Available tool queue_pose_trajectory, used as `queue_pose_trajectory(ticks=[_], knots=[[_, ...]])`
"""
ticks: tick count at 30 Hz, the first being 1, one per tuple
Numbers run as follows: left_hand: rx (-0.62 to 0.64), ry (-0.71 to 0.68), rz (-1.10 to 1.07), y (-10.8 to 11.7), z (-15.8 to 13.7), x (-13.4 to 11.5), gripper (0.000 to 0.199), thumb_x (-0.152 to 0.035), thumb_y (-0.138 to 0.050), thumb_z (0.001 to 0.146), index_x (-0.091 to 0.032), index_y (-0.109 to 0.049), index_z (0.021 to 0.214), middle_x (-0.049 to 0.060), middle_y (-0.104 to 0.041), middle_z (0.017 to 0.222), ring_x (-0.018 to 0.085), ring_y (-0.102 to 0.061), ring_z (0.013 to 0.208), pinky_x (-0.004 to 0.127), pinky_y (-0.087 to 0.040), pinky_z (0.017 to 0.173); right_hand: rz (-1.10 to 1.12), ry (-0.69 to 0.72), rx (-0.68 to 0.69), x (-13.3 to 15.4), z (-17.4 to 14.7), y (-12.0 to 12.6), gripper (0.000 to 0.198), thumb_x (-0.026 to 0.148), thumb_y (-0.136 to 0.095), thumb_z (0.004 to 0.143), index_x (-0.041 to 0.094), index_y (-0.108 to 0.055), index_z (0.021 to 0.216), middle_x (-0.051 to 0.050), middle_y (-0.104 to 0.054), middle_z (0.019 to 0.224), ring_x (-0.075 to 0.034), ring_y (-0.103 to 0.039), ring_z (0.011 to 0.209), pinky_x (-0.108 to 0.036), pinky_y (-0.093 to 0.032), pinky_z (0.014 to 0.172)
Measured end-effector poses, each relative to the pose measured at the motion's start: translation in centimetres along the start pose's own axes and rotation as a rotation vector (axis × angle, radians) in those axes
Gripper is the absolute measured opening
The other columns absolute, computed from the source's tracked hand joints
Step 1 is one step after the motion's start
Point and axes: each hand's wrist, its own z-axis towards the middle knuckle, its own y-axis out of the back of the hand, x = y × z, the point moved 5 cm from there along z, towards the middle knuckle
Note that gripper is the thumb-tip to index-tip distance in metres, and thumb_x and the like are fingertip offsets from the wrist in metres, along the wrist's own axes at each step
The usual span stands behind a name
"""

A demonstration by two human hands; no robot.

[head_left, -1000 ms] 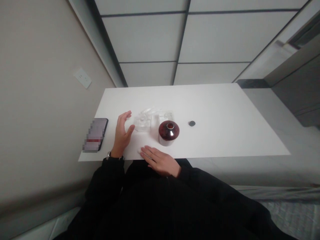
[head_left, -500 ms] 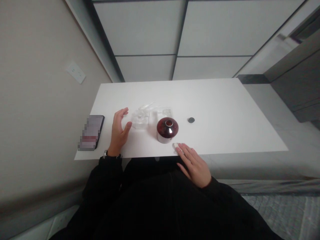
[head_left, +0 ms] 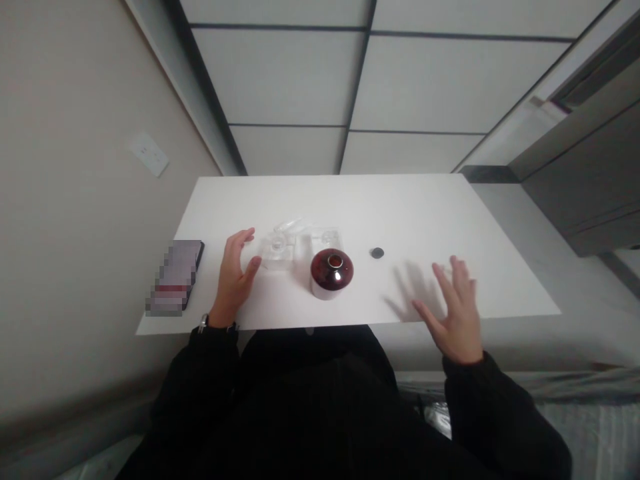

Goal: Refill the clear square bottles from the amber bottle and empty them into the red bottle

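My left hand rests on its edge at the left of the white table, fingers curved and apart, holding nothing. Just right of it are clear plastic pieces: a boxy one with a round knob or opening, and a flatter one. A pot with a dark red glossy lid and a pale body stands upright in front of the flatter piece. Over the table's right part, my right hand is raised with its fingers spread. A small pale bit shows between its fingers; I cannot tell whether they touch it.
A small dark disc lies right of the pot. At the left edge of the table is a phone, its screen blurred out. A wall with a socket borders the left side, and panelled doors stand behind.
My right hand has moved right and lifted away from beside the pot, its fingers spreading. The small white thing under its fingertips no longer lies there. My left hand has kept its pose.
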Motion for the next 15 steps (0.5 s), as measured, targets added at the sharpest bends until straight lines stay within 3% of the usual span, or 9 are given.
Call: queue_pose_trajectory(ticks=[2,4,7,10,15], knots=[[0.003,0.001,-0.007,-0.1,0.0,0.0,0.068,-0.072,-0.044,0.104,-0.021,-0.052,0.149,0.017,-0.059,0.144,0.03,-0.063,0.128,0.054,-0.05,0.115,0.243,0.062,0.045,4.5,0.8,-1.8,0.083,0.048,-0.067,0.1,0.035,-0.026,0.171,-0.014,-0.035,0.176,-0.04,-0.035,0.161,-0.072,-0.034,0.126],[0.003,0.004,-0.011,-0.1,-0.1,0.0,0.068,-0.072,-0.044,0.104,-0.021,-0.051,0.148,0.017,-0.058,0.144,0.029,-0.063,0.127,0.054,-0.05,0.115,0.425,0.055,0.061,8.5,1.5,-4.1,0.097,0.055,-0.074,0.094,0.031,-0.021,0.172,-0.017,-0.038,0.174,-0.039,-0.039,0.159,-0.067,-0.04,0.125],[0.003,0.01,-0.008,-0.1,-0.1,0.0,0.068,-0.072,-0.044,0.104,-0.022,-0.051,0.149,0.017,-0.058,0.144,0.03,-0.062,0.129,0.055,-0.049,0.115,0.575,-0.004,0.021,12.3,2.4,-7.4,0.111,0.066,-0.082,0.083,0.027,-0.024,0.17,-0.02,-0.04,0.169,-0.041,-0.043,0.155,-0.067,-0.042,0.123],[0.009,0.009,-0.005,-0.2,-0.2,0.1,0.066,-0.071,-0.044,0.105,-0.023,-0.051,0.149,0.016,-0.058,0.144,0.031,-0.061,0.131,0.055,-0.048,0.117,0.616,-0.059,-0.078,14.0,2.9,-9.4,0.113,0.067,-0.089,0.073,0.025,-0.034,0.163,-0.021,-0.048,0.159,-0.041,-0.048,0.15,-0.066,-0.044,0.122],[0.006,-0.022,0.006,-0.1,-0.2,0.0,0.059,-0.064,-0.046,0.107,-0.024,-0.05,0.149,0.015,-0.061,0.143,0.031,-0.059,0.135,0.055,-0.047,0.118,0.635,-0.188,-0.168,14.1,2.9,-10.2,0.081,0.05,-0.09,0.078,0.023,-0.052,0.144,-0.016,-0.063,0.136,-0.036,-0.064,0.128,-0.059,-0.054,0.111]])
